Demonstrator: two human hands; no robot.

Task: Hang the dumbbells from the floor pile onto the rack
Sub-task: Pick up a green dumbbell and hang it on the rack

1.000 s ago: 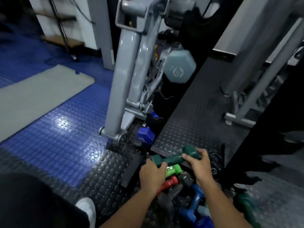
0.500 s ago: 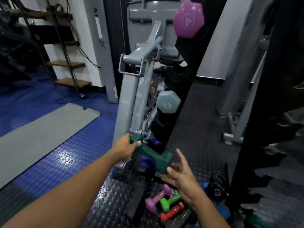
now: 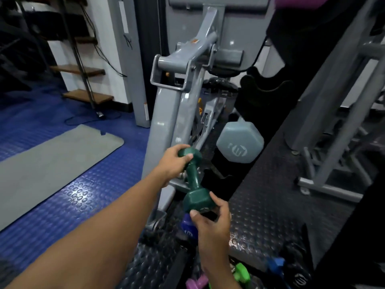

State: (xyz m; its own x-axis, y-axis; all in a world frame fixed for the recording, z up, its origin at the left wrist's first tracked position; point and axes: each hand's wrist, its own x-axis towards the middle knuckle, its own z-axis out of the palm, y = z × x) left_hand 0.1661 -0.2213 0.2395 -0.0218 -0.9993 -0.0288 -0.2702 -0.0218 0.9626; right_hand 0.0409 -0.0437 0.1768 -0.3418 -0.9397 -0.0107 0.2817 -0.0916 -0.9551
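A dark green dumbbell [image 3: 193,178] is held up in the air, nearly upright. My left hand [image 3: 173,161] grips its top head and my right hand [image 3: 212,217] grips its bottom head. Just right of it stands the black dumbbell rack [image 3: 260,94] with empty curved cradles. A grey-blue dumbbell [image 3: 239,144] sits on the rack. A purple dumbbell [image 3: 300,1] shows at the top edge, higher on the rack. The floor pile lies at the bottom: a blue dumbbell [image 3: 188,226], a pink one [image 3: 196,283], a light green one [image 3: 241,274], another blue one [image 3: 275,265] and a black one [image 3: 300,276].
A grey exercise machine frame [image 3: 175,113] stands just behind the green dumbbell. More grey machine legs [image 3: 325,184] stand at the right. A grey mat [image 3: 48,163] lies on the blue studded floor at the left. Wooden steps [image 3: 87,97] are at the back left.
The green dumbbell rose from the floor pile and turned from level to nearly upright. My right hand, open beside it a moment ago, now grips its lower head. The view tilted upward.
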